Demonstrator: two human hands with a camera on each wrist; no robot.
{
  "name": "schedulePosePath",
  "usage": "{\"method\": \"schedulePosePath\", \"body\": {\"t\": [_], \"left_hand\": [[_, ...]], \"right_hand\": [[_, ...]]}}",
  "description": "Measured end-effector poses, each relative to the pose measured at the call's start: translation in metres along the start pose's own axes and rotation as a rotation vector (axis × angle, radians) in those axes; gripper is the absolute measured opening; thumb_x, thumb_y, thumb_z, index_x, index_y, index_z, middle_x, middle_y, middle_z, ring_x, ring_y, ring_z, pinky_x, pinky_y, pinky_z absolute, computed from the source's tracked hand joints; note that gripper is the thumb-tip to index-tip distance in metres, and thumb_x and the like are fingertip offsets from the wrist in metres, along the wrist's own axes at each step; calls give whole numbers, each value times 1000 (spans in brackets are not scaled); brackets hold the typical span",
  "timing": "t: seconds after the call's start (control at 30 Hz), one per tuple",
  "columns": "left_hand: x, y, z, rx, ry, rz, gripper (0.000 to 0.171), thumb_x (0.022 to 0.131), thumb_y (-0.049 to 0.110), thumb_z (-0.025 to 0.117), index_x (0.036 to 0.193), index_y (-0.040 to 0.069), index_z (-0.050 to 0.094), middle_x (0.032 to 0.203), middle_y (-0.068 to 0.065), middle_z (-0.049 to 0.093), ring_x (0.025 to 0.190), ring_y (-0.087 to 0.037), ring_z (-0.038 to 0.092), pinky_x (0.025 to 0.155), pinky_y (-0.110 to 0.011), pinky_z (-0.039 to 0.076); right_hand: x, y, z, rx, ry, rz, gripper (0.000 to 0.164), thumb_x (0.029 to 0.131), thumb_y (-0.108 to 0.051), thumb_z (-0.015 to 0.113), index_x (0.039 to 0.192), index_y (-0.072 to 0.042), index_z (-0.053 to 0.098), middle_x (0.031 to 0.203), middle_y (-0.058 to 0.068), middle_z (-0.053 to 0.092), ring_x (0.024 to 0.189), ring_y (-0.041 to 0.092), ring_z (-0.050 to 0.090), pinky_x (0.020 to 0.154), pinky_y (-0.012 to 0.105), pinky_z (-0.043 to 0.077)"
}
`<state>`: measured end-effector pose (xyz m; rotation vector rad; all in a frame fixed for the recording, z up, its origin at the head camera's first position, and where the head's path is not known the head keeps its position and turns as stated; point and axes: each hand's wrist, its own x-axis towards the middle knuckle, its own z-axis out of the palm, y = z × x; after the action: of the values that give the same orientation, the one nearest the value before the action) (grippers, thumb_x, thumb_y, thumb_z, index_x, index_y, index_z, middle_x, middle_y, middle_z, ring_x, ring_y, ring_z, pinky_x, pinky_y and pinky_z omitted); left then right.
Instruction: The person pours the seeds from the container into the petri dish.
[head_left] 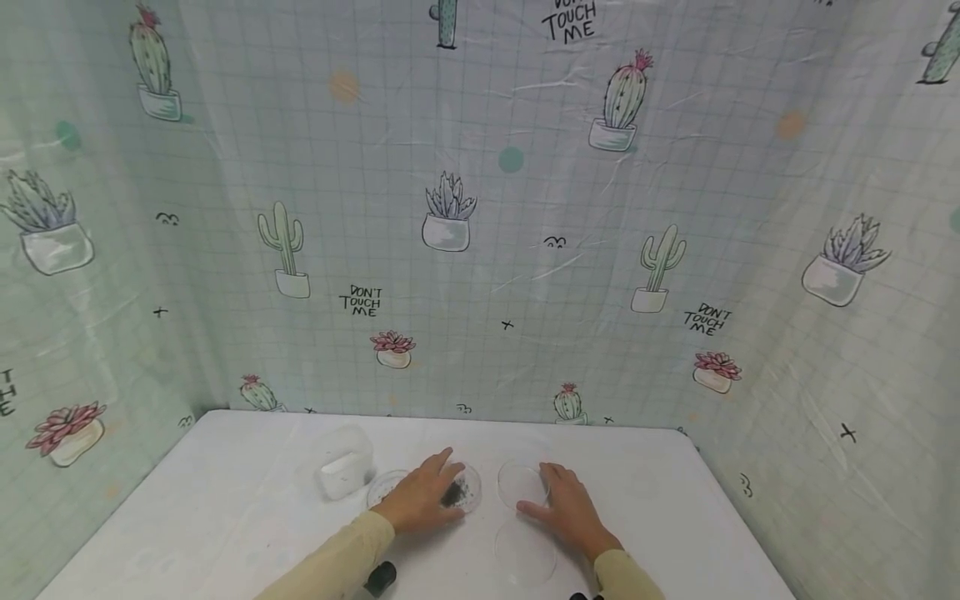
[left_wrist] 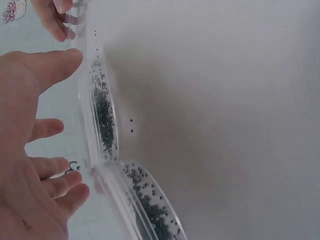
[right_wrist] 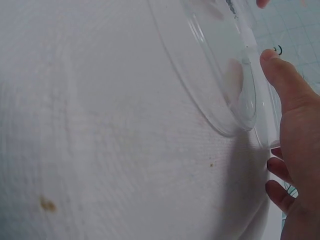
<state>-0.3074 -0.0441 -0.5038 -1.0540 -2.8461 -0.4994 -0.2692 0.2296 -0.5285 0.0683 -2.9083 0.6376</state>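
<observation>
My left hand (head_left: 426,492) arches over a clear petri dish (head_left: 471,492) holding dark granules, thumb and fingers spread about its rim. In the left wrist view the thumb of the left hand (left_wrist: 30,130) reaches the side of that granule dish (left_wrist: 105,122), its other fingers loosely bent. My right hand (head_left: 570,504) holds an empty clear petri dish (head_left: 517,486) by its right side, between thumb and fingers. Nearer me lies another clear round piece (head_left: 525,554), its rim facing the right hand (right_wrist: 300,135) in the right wrist view.
Another granule dish (head_left: 378,492) is partly hidden behind the left forearm. A white tub-like container (head_left: 345,475) lies at the table's (head_left: 247,500) left. A black object (head_left: 381,577) sits beside the left sleeve. Stray granules (left_wrist: 131,125) dot the tabletop.
</observation>
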Motion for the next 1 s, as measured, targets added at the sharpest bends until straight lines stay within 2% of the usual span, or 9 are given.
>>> {"method": "schedulePosePath", "body": {"t": [0.27,0.57,0.73,1.0], "left_hand": [[-5,-2,-14,92,120,37,66,80,44,64,133,11,44,144,-14,34,130,-30,38,103,-45,40],[-13,-8,-32,60,259,40,59,80,40,66,129,14,48,140,-10,39,129,-26,40,103,-45,40],[-19,-13,-41,92,339,24,57,78,37,69,127,14,50,137,-10,43,125,-25,44,100,-45,43],[-24,-24,-46,106,378,-8,54,78,35,69,125,13,52,134,-9,47,125,-25,45,101,-45,41]], "right_hand": [[1,3,2,-2,-1,1,87,69,-62,65,131,-3,45,131,14,49,122,33,44,104,50,35],[0,6,5,7,3,14,86,69,-62,65,130,-5,46,128,11,51,118,29,46,102,49,38],[0,7,6,4,6,2,86,69,-63,65,130,-5,46,128,11,51,118,30,46,102,50,38],[2,6,6,12,14,6,86,67,-63,66,130,-7,47,127,9,52,118,28,47,102,49,38]]}}
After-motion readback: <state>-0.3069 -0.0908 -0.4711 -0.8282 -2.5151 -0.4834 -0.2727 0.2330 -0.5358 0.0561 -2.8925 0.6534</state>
